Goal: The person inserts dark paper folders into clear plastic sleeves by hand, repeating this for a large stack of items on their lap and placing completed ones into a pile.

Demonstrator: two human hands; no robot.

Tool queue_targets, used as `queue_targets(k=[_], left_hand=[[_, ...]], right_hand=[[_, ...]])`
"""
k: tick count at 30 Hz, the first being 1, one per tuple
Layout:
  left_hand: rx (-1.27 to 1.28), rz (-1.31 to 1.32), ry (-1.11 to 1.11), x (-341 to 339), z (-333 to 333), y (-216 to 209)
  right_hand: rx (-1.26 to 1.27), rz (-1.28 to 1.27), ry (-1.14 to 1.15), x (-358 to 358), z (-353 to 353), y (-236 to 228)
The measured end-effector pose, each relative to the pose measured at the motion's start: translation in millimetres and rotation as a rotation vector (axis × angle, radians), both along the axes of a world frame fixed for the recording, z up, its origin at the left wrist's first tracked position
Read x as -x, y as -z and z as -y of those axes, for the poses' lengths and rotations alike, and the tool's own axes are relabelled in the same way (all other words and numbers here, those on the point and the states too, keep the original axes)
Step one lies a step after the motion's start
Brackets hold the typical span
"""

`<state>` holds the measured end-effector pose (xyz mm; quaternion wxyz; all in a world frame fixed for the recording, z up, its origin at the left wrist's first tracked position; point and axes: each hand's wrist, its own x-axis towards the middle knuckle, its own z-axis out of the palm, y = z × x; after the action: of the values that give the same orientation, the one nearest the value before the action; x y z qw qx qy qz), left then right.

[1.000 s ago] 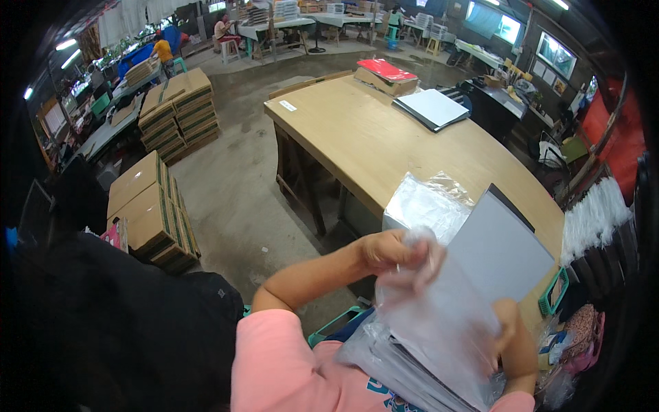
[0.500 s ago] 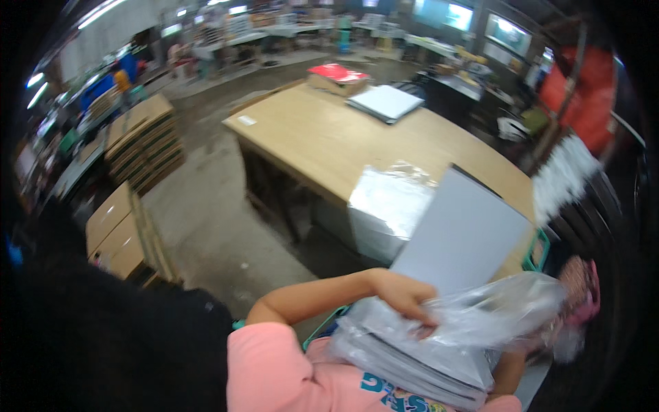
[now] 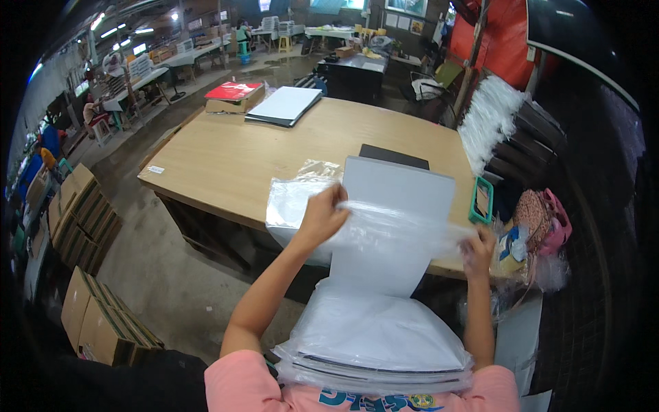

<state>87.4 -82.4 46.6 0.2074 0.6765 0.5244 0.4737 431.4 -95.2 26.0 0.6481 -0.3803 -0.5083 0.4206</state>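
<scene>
A clear plastic bag [image 3: 398, 230] is stretched sideways between my two hands, its middle smeared by motion. My left hand [image 3: 324, 214] pinches one side of it. At the opposite side my right hand [image 3: 478, 250] is closed on it, partly blurred. Behind and beneath the film a flat light-grey board [image 3: 401, 182] leans over the table's near edge; whether the bag goes around it or only lies before it, I cannot tell. Against my body rests a stack of flat, plastic-wrapped sheets [image 3: 377, 329] with dark edges. A pile of shiny clear bags [image 3: 288, 206] hangs over the table edge beside my left hand.
The wooden table [image 3: 220, 172] carries a white-topped stack of boards [image 3: 285, 104], a red packet on a box [image 3: 235, 96] and a dark board [image 3: 395, 155]. A green basket [image 3: 482, 199] and a patterned bag [image 3: 532, 216] are at right. Cardboard stacks [image 3: 89, 213] stand left.
My left hand has risen from the wrapped stack with the plastic film. My right hand, hidden before, now holds the film's other side. The view has swung right.
</scene>
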Motion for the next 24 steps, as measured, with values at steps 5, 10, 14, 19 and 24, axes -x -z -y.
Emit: queue_targets(k=[5,10,14,19,24], left_hand=[[-0.317,-0.560,-0.289,1,-42,3],[-0.143,-0.568,-0.286,-3,1,-29],[-0.432,-0.667,-0.240,4,-16,-21],[-0.543,-0.777,-0.184,5,15,-20],[0.098,-0.141,0.262,22,20,-32]], right_hand=[[-0.484,0.806,0.576,37,-75,-23],[-0.526,0.823,0.540,30,-46,-33],[-0.577,0.921,0.523,34,-19,-42],[-0.552,0.953,0.516,30,6,-32],[-0.403,0.887,0.273,10,16,-54]])
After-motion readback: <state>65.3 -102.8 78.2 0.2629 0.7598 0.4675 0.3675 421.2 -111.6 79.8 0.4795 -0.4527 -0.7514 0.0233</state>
